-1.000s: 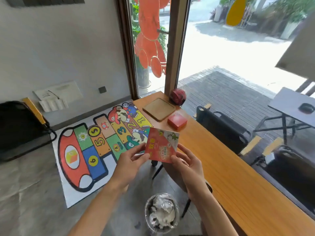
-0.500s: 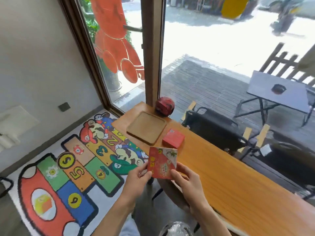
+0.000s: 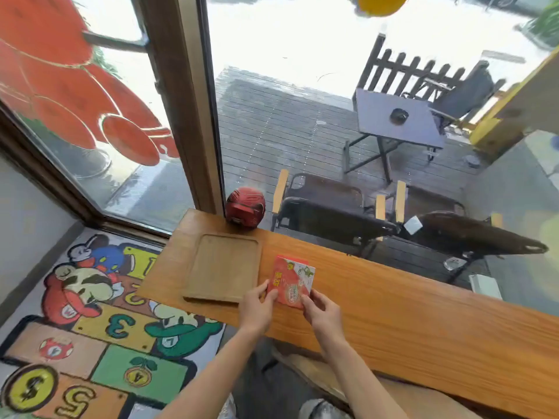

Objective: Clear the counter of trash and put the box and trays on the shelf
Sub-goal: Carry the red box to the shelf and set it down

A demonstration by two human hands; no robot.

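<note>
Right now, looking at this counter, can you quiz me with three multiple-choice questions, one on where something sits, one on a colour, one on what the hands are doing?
1. Where is the helmet?
A. at the far end of the counter, by the window
B. on the floor mat
C. inside the tray

2. What colour is most of the packet?
A. blue
B. red
C. black

3. What is the state of the tray?
A. stacked with cups
B. held in the air
C. lying flat and empty on the counter

Answers:
1. A, it sits past the tray, against the glass.
2. B, its face is red with a white corner.
3. C, nothing lies in it, and the left hand and right hand hold the packet beside it instead.
</note>
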